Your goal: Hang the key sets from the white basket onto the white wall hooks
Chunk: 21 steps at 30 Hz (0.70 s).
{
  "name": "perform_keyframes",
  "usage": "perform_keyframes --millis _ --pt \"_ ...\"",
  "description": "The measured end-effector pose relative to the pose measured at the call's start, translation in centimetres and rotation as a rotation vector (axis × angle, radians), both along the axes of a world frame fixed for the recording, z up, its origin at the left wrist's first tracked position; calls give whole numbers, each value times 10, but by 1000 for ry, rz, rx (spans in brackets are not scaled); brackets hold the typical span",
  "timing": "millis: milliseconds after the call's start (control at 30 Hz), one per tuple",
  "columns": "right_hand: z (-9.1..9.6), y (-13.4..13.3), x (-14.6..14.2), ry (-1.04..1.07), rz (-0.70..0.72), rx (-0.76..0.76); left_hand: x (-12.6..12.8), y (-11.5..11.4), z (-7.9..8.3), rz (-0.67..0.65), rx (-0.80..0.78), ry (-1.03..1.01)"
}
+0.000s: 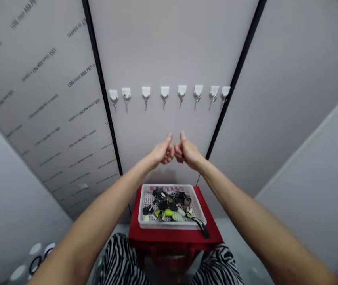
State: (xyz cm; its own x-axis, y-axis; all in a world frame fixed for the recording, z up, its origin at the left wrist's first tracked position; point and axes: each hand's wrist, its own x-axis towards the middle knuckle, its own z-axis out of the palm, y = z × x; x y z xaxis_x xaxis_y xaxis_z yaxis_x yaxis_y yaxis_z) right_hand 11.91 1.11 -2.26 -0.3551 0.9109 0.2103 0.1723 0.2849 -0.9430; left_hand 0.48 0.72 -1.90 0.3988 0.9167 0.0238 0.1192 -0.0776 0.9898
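Observation:
Both my arms reach forward toward a grey wall panel. My left hand (163,151) and my right hand (186,151) are closed into fists with the thumbs up, knuckles touching, and nothing shows in either. They hang below a row of several white wall hooks (164,93), all bare. Beneath my hands a white perforated basket (145,221) sits on a red stool (171,236). It holds several keys and key fobs (170,206), black, green and white, with a black strap trailing over the front right rim.
Grey wall panels with black seams (100,83) stand ahead, the left one printed with text. A white panel edge slants in at the right. My zebra-striped trousers (121,261) show on both sides of the stool. Round white and black objects (36,259) lie on the floor at lower left.

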Motion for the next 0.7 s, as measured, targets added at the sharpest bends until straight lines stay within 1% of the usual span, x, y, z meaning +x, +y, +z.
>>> perform_keyframes --millis 100,133,200,233,267,300,367,567,633,700 --pt "-71 -10 9 -443 -84 88 -8 -6 -68 40 -54 191" --pt "-94 -15 12 -587 -142 132 -12 -9 -90 65 -52 288" --pt "-132 -23 17 -756 -201 240 -20 -12 -127 162 106 500" --pt "-145 -27 18 -799 -217 280 -23 -13 -140 188 198 585" --pt "-154 -29 20 -821 -218 308 -26 -13 -150 197 280 649" --pt "-160 -31 21 -829 -214 319 -28 -13 -157 188 334 687" --pt "-165 -33 23 -822 -210 311 -30 -11 -163 149 354 712" --pt "-164 -30 25 -777 -228 250 -26 -6 -168 140 191 674" --pt "-166 -29 26 -765 -234 246 -24 -6 -173 162 142 604" --pt "-168 -28 26 -753 -239 249 -22 -7 -177 201 90 490"
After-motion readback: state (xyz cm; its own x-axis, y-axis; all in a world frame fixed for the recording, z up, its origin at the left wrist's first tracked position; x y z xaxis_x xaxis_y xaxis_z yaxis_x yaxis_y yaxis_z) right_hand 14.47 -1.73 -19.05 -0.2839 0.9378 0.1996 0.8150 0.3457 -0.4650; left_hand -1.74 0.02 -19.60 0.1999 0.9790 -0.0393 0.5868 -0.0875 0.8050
